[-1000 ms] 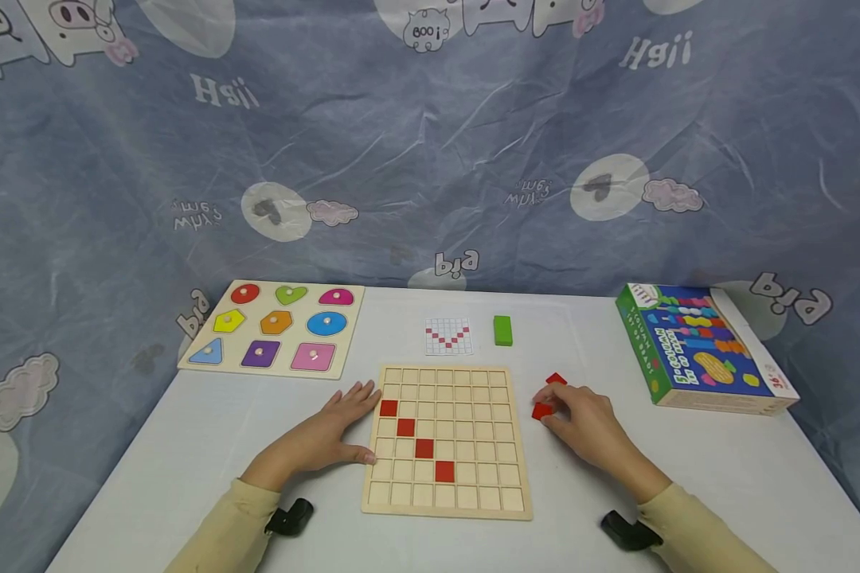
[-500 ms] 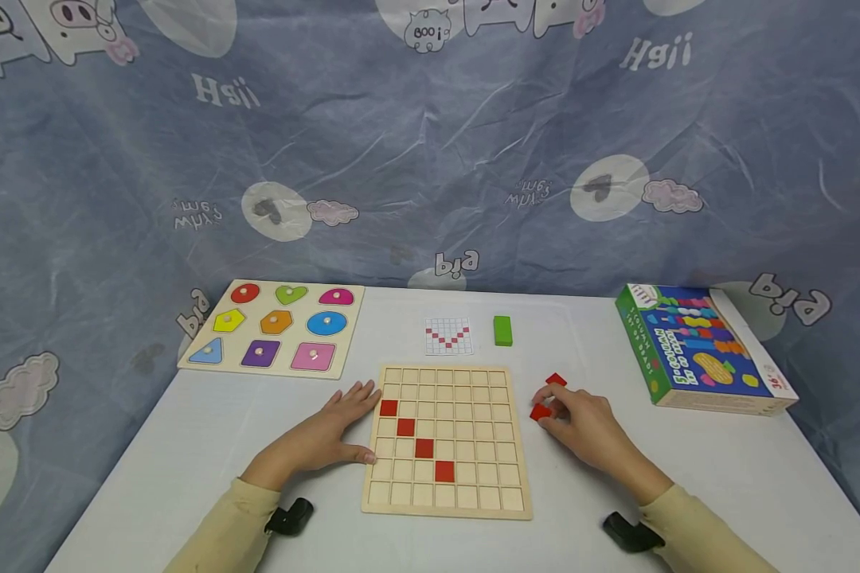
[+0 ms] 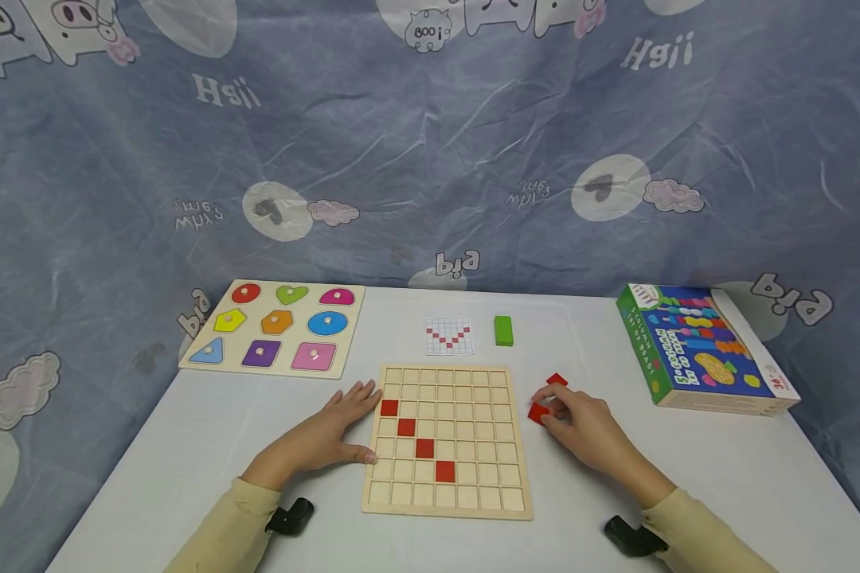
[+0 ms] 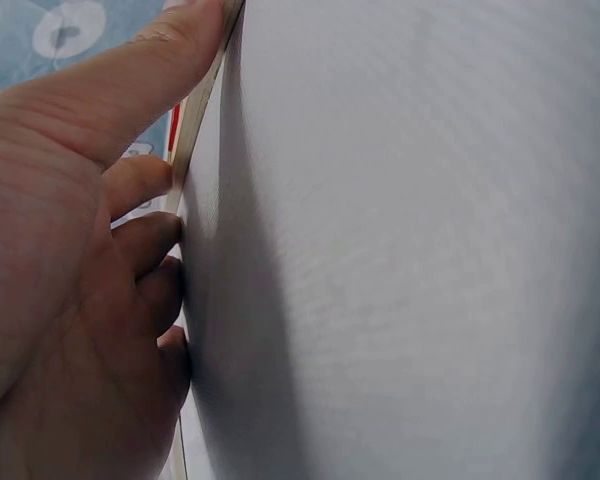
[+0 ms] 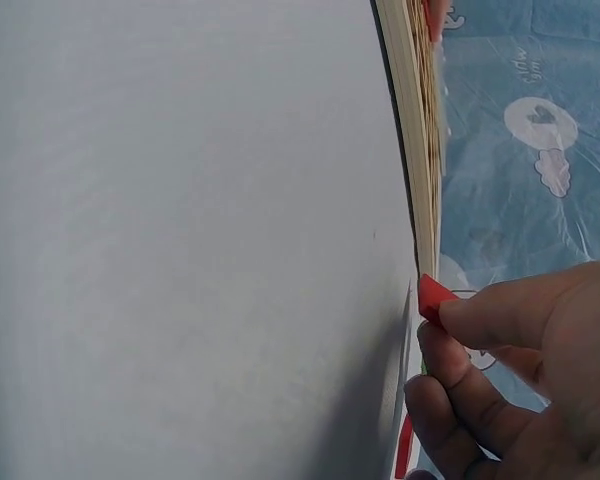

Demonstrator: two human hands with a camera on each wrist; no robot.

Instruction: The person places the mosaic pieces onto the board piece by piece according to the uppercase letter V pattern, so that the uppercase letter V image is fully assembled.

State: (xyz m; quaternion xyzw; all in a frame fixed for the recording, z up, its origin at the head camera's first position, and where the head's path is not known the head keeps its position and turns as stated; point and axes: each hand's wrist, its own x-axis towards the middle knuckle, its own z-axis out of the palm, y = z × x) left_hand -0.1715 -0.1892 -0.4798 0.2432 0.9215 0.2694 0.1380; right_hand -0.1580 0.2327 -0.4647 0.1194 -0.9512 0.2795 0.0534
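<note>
Soft, even light brightens my worktop (image 3: 437, 549), with pale glints on the creased backdrop (image 3: 430, 143). My wrist views are greyer; beside my left grip (image 4: 70, 250) and right grip (image 5: 570, 335) lie soft-edged shadows.

We wear pale yellow sleeves (image 3: 222, 529) behind our left hand (image 3: 326, 436) and right hand (image 3: 589, 426). A black, rounded device (image 3: 291, 518) shows beside each sleeve.

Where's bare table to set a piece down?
Bare: table between the green block and box, and between the shape board and left sleeve. Crowded: right of the grid, where the right hand pinches a red tile near another red piece; also its left edge, at the left hand.
</note>
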